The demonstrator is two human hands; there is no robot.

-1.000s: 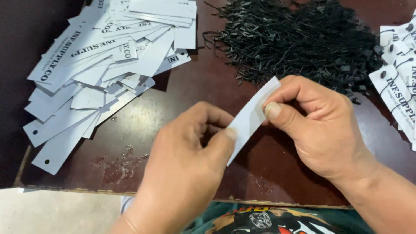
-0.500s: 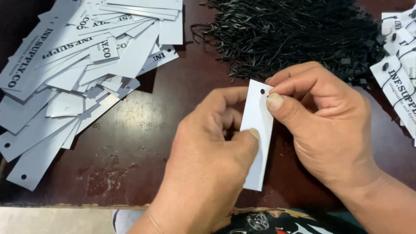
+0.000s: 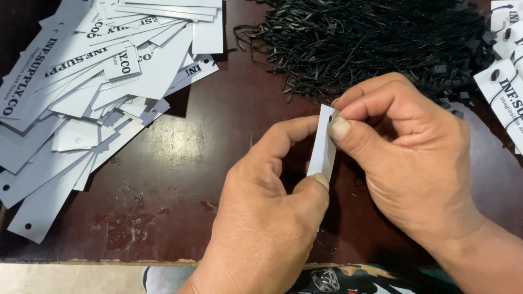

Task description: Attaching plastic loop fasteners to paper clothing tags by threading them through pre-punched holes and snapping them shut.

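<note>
Both of my hands hold one narrow white paper tag [image 3: 323,146] upright over the dark brown table [image 3: 218,163]. My left hand [image 3: 267,218] grips the tag's lower end between thumb and fingers. My right hand [image 3: 406,158] pinches its top end, beside the small punched hole. Just behind my hands lies a big heap of black string fasteners [image 3: 370,38]. Whether a string is in my fingers is hidden.
A loose pile of white printed tags [image 3: 92,81] spreads over the left of the table. Tags with black strings fitted [image 3: 506,87] lie at the right edge. The table's worn front edge [image 3: 136,260] runs just below my hands.
The tag has turned from slanted to upright and closer to edge-on. Both hands have drawn nearer together around it, and the view has shifted slightly.
</note>
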